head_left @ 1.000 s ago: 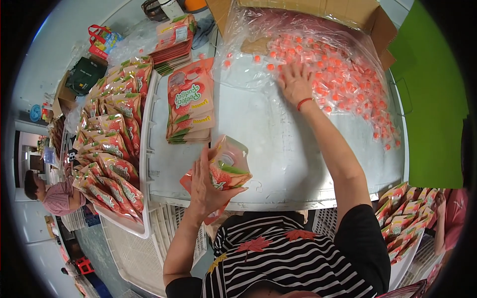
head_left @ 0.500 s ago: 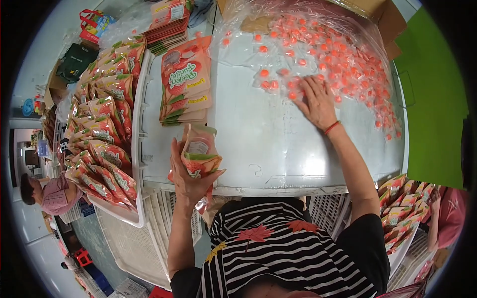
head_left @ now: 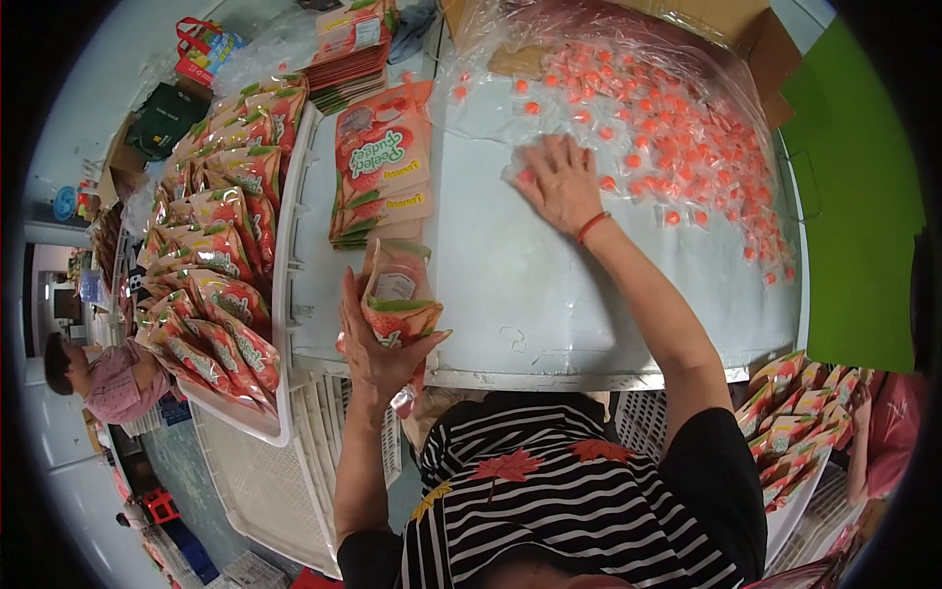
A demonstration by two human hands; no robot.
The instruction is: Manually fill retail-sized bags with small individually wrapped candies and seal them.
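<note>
My left hand (head_left: 375,355) is wrapped round a standing pouch (head_left: 400,319) at the table's front edge. The pouch's mouth gapes, and its printing is red, green and tan. Farther out, my right hand (head_left: 564,191) lies palm down on the pale tabletop (head_left: 520,265), fingers stretched out and slightly blurred. A wrapped candy (head_left: 527,177) shows by its left side; whatever else is under the palm is hidden. To the right of this hand spreads a heap of orange-red candies (head_left: 677,147) in clear wrappers. Flat pouches (head_left: 383,162) lie stacked beyond my left hand.
A white crate (head_left: 290,236) of filled pouches (head_left: 211,245) stands along the left. Another pouch stack (head_left: 348,59) sits at the far left, with a cardboard box (head_left: 770,59) and clear plastic sheet (head_left: 500,39) behind the candies. Other people are at both sides.
My right hand has swept left across the tabletop, away from the heap, and the loose candies near it have shifted. My left hand keeps hold of the pouch in the same place.
</note>
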